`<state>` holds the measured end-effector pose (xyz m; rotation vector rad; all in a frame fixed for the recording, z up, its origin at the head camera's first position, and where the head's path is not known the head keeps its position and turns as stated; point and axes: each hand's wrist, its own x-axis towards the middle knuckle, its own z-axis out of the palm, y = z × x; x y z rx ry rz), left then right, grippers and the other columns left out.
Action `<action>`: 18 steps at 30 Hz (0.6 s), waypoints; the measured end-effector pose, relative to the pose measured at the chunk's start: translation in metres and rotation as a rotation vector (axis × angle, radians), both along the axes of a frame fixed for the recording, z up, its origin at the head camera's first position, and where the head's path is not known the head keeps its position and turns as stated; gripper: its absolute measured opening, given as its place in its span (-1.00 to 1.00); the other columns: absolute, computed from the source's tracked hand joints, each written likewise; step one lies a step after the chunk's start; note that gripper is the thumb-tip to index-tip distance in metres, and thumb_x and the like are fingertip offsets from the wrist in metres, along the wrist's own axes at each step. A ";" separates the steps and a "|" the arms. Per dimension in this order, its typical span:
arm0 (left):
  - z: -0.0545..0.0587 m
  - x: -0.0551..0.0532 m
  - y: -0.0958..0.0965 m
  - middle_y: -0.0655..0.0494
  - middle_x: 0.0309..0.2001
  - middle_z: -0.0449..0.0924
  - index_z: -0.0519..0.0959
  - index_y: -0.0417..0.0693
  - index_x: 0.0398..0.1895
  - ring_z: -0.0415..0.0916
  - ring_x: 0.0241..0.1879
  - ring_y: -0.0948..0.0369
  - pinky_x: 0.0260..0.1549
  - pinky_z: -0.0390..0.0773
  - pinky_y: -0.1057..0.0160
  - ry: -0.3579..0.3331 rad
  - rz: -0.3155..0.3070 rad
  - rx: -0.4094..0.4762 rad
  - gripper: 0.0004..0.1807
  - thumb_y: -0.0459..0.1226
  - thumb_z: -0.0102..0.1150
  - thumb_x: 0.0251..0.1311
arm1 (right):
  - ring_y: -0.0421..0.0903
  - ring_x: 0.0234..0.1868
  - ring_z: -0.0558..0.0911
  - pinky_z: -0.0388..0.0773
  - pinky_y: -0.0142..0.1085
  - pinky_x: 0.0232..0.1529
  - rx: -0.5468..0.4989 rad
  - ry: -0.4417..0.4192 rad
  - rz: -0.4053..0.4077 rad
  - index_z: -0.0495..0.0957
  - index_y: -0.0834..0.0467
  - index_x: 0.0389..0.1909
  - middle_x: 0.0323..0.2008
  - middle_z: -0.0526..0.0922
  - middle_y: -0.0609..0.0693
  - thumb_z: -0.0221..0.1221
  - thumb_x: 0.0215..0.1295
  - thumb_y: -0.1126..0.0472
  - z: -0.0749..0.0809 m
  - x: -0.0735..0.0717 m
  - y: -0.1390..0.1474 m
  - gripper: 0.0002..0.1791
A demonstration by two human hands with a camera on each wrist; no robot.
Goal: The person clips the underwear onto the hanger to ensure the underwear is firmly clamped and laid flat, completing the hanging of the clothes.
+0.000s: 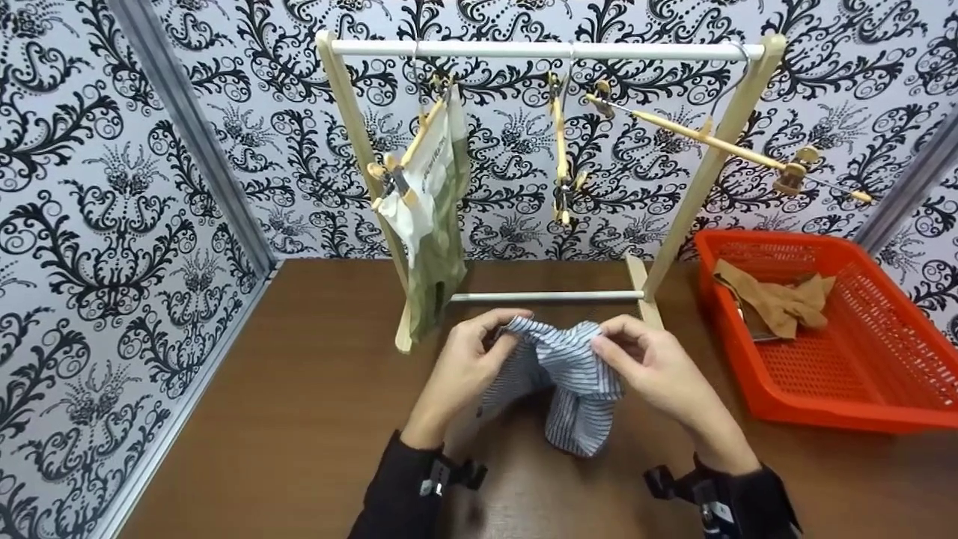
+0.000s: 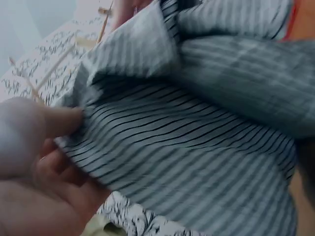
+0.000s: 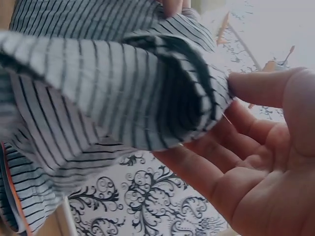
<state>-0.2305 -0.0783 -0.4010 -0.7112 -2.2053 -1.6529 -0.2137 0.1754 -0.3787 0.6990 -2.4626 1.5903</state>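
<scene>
A striped grey-and-white cloth garment (image 1: 576,359) hangs in loose folds between both hands, over the front middle of the table. My left hand (image 1: 473,358) pinches its upper left edge between thumb and fingers. On the other side, my right hand (image 1: 650,361) pinches the upper right edge. In the left wrist view the striped garment (image 2: 177,142) spreads away from the thumb, its edge held against the fingers. The right wrist view has the striped garment (image 3: 113,88) with a rolled, open fold at the fingertips. Its lower part dangles crumpled.
A wooden rack (image 1: 681,202) stands behind the hands. From its rail hang a green-and-white garment (image 1: 441,217) on a clip hanger at left, a bare clip hanger (image 1: 561,150) in the middle, and another hanger (image 1: 703,136) at right. A red basket (image 1: 846,382) holding a brown cloth (image 1: 778,299) sits at right.
</scene>
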 end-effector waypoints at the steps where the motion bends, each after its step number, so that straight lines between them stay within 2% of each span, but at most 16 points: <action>1: -0.002 -0.002 -0.004 0.13 -0.05 0.72 0.68 -0.12 0.09 0.50 -0.36 0.28 -0.30 0.55 0.28 -0.009 -0.003 -0.026 -0.66 -0.49 0.13 0.31 | -0.12 -0.36 0.61 0.59 -0.35 -0.36 0.012 -0.009 0.023 0.62 0.23 -0.16 -0.34 0.64 0.03 0.27 0.41 0.25 -0.003 -0.002 -0.001 -0.88; 5: -0.011 -0.010 -0.017 0.16 -0.02 0.71 0.68 -0.12 0.09 0.57 -0.18 0.30 -0.11 0.59 0.22 -0.034 0.026 -0.124 -0.66 -0.47 0.14 0.29 | -0.13 -0.40 0.59 0.61 -0.30 -0.43 0.080 -0.020 0.113 0.62 0.18 -0.17 -0.37 0.62 -0.01 0.26 0.43 0.18 -0.018 -0.009 -0.010 -0.86; 6: -0.013 -0.012 -0.020 0.14 0.00 0.71 0.69 -0.11 0.08 0.57 -0.15 0.30 -0.07 0.58 0.21 -0.034 0.043 -0.148 -0.66 -0.46 0.14 0.29 | -0.13 -0.37 0.61 0.63 -0.28 -0.39 0.106 -0.010 0.134 0.62 0.17 -0.16 -0.36 0.63 -0.02 0.25 0.43 0.16 -0.022 -0.010 -0.012 -0.86; 8: -0.019 -0.015 -0.025 0.10 0.01 0.71 0.68 -0.13 0.08 0.57 -0.23 0.24 -0.10 0.58 0.19 -0.029 0.081 -0.197 -0.66 -0.48 0.14 0.28 | -0.12 -0.26 0.64 0.66 -0.22 -0.22 0.172 0.022 0.173 0.64 0.15 -0.13 -0.28 0.67 -0.06 0.24 0.44 0.15 -0.029 -0.013 -0.015 -0.85; 11: -0.023 -0.016 -0.030 -0.05 0.06 0.68 0.64 -0.23 0.12 0.62 -0.13 0.10 0.01 0.58 0.10 0.012 0.147 -0.292 -0.56 -0.59 0.07 0.18 | -0.08 -0.08 0.66 0.62 -0.12 0.01 0.293 0.069 0.233 0.65 0.18 -0.03 -0.11 0.71 -0.04 0.22 0.46 0.13 -0.037 -0.016 -0.016 -0.78; 13: -0.023 -0.014 -0.030 -0.13 0.11 0.64 0.58 -0.29 0.19 0.61 -0.01 0.00 0.12 0.54 0.04 0.029 0.175 -0.357 -0.42 -0.68 0.01 0.04 | -0.02 0.00 0.67 0.59 -0.04 0.08 0.360 0.086 0.265 0.64 0.22 0.03 -0.02 0.71 0.01 0.20 0.47 0.14 -0.041 -0.018 -0.014 -0.73; 15: -0.018 -0.010 -0.028 -0.17 0.18 0.57 0.52 -0.31 0.26 0.50 0.20 -0.08 0.25 0.44 -0.02 0.047 0.190 -0.422 -0.29 -0.72 -0.01 -0.09 | 0.05 0.04 0.67 0.57 0.01 0.11 0.408 0.091 0.267 0.63 0.27 0.08 0.02 0.71 0.07 0.20 0.46 0.18 -0.044 -0.021 -0.010 -0.70; 18: -0.009 -0.003 -0.021 -0.14 0.25 0.51 0.46 -0.26 0.34 0.44 0.26 -0.06 0.30 0.38 -0.04 0.057 0.158 -0.493 -0.26 -0.67 0.08 -0.05 | 0.12 0.10 0.65 0.53 0.09 0.16 0.461 0.114 0.220 0.62 0.28 0.09 0.04 0.70 0.11 0.25 0.40 0.26 -0.047 -0.026 0.000 -0.70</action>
